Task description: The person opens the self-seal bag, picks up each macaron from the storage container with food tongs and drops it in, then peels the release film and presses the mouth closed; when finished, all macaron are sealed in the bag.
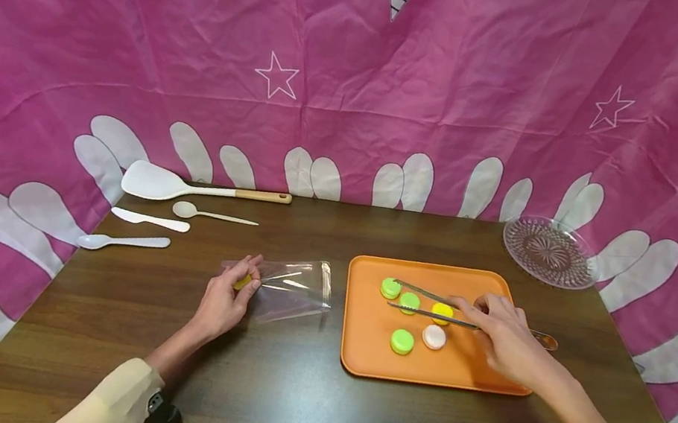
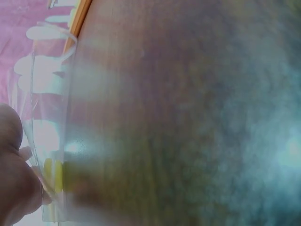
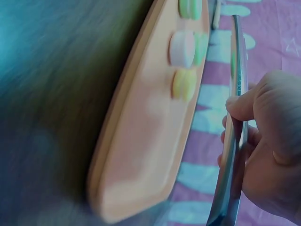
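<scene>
My left hand (image 1: 225,303) pinches the left end of a clear plastic bag (image 1: 301,287) lying toward the tray. A yellow macaron (image 1: 242,281) is inside the bag, by the fingertips; the left wrist view shows it edge-on. My right hand (image 1: 502,336) grips metal tongs (image 3: 239,70) around their middle, thumb on one arm. Above the orange tray (image 1: 364,358), the tongs' parted arms point left, with the tips around the back-left green macaron (image 1: 390,288) in the head view. Also on the tray are two green macarons, a yellow macaron (image 3: 184,84) and a pale pink macaron (image 1: 434,337).
At the back right stands a clear patterned plate (image 1: 549,252). Along the left lie a white spatula (image 1: 156,182) with a wooden handle, a small cream spoon (image 1: 186,209), a white knife (image 1: 150,219) and a white spoon (image 1: 122,242). A pink cloth (image 1: 355,40) hangs behind the table.
</scene>
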`<state>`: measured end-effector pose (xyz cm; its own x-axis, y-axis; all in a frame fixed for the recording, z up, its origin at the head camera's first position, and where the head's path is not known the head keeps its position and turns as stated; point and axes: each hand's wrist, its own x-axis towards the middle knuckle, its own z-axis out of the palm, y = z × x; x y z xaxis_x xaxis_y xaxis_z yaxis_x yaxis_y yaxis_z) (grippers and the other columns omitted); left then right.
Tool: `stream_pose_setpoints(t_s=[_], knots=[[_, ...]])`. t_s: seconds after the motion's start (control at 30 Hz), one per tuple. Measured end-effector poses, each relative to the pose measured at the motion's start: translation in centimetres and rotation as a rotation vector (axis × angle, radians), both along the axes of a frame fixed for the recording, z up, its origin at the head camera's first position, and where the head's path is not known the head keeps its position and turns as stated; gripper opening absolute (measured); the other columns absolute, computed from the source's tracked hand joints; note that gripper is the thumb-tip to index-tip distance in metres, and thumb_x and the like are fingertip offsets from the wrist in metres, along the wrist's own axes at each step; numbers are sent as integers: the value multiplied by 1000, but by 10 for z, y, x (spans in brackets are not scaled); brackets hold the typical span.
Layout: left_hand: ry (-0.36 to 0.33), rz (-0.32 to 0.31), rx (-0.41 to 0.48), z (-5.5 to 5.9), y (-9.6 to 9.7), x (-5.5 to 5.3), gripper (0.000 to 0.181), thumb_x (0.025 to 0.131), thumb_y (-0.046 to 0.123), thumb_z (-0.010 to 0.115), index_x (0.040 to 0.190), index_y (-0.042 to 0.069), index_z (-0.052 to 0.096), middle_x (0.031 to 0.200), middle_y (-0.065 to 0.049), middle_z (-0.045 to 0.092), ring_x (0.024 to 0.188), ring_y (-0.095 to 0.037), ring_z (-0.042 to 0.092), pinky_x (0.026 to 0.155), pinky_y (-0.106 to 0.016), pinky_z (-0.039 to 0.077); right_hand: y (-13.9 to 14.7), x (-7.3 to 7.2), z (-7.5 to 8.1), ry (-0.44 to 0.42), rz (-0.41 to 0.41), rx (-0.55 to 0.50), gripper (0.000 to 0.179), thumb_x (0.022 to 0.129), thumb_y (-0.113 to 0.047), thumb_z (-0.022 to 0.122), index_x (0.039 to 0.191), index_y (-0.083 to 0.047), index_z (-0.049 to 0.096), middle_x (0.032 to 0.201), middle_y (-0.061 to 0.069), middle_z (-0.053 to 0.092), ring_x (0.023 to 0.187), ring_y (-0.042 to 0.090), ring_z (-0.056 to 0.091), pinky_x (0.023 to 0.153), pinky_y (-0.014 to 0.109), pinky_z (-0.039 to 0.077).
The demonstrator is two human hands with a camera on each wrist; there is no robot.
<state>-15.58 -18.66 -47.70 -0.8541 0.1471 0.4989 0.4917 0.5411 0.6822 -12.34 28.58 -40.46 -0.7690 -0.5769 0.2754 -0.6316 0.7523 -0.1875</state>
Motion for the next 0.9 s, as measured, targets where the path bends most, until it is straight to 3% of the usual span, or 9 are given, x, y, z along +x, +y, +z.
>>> stream_pose_setpoints(t_s=[0.2, 0.5, 0.8, 0.9], knots=[[3, 7, 10, 3, -3, 1, 20, 89, -11, 66, 87, 7, 57, 129, -24, 62, 126, -48, 51, 100, -78, 24, 22, 6, -5, 50, -16, -1, 71, 74, 16, 71, 137, -14, 58, 98, 3, 50, 89, 25, 46, 69, 39, 31], [-15, 2, 19, 1, -5, 2, 20, 89, -11, 66, 88, 7, 57, 129, -24, 62, 127, -48, 50, 100, -79, 20, 49, 15, -8, 38, -65, 6, 79, 68, 18, 69, 138, -15, 56, 98, 2, 51, 90, 26, 45, 68, 39, 29], [-10, -3, 33, -1, -4, 2, 21, 89, -12, 66, 87, 7, 57, 128, -26, 62, 126, -49, 51, 100, -79, 20, 72, 24, -18, 84, -97, -6, 93, 71, 15, 76, 148, -30, 48, 97, 2, 53, 84, 26, 46, 62, 36, 28], [-15, 0, 36, 0, -3, 2, 21, 89, -12, 65, 87, 7, 57, 129, -25, 62, 127, -49, 50, 101, -78, 21, 77, 26, -21, 84, -112, -2, 91, 72, 12, 78, 147, -30, 49, 97, 3, 53, 83, 25, 46, 61, 36, 29]])
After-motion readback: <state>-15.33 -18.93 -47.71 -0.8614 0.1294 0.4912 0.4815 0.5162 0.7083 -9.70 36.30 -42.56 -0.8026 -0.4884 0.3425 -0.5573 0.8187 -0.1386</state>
